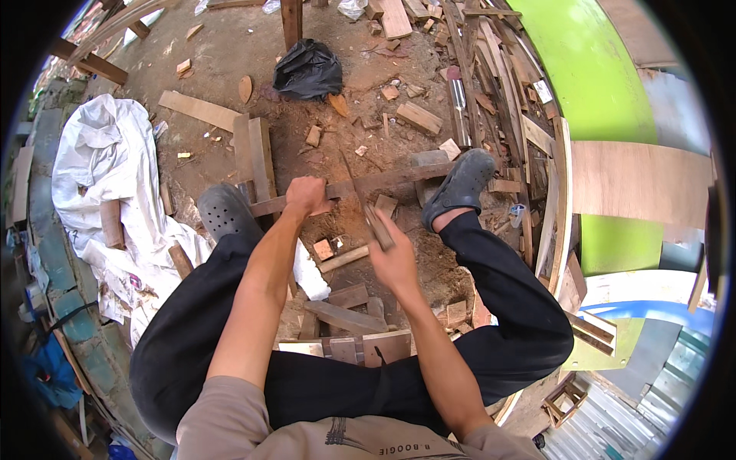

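A long brown wooden board (391, 178) lies crosswise in front of me, its ends beside my grey clogs. My left hand (308, 196) is closed around the board, left of its middle. In my right hand (392, 259) is a handsaw (356, 184), gripped by its wooden handle. The thin blade slants up and to the left, crossing the board just right of my left hand. Whether its teeth are cutting into the wood cannot be made out. My left clog (228, 215) and right clog (462, 184) stand apart on either side.
Wood offcuts lie scattered over the dirt floor (307, 153). Beyond the board is a black plastic bag (308, 70). White sacking (107, 161) is heaped at left. Long strips of timber (502, 84) and a green panel (598, 69) border the right.
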Demonstrator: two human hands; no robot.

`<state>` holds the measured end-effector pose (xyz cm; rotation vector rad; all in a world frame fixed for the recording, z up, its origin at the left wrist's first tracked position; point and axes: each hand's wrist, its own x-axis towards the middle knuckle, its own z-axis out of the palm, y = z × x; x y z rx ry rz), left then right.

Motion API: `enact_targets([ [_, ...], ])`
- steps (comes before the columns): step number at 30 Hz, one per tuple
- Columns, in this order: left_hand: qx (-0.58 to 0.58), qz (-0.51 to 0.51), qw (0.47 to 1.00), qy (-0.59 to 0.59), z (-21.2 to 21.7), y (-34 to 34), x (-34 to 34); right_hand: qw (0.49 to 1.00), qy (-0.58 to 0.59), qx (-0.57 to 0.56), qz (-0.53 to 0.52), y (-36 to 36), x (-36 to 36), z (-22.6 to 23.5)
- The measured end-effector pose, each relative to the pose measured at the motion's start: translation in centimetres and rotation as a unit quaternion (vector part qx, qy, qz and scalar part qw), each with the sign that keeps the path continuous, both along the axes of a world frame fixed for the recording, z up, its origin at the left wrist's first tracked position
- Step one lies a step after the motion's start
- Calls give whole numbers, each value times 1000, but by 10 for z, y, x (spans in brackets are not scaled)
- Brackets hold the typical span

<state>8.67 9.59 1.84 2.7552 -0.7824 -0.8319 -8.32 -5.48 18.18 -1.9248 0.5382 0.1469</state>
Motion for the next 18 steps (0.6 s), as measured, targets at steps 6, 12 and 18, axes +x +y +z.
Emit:
enact_targets([
  [6,32,29,999,5,-7,30,-1,998,27,50,24,-4,-84,92],
  [12,-3,19,1000,9,1,7,1,1000,2,23,-3,9,1,-1],
  [18,25,31,999,13,-1,25,2,999,22,20,33,5,-83,79],
])
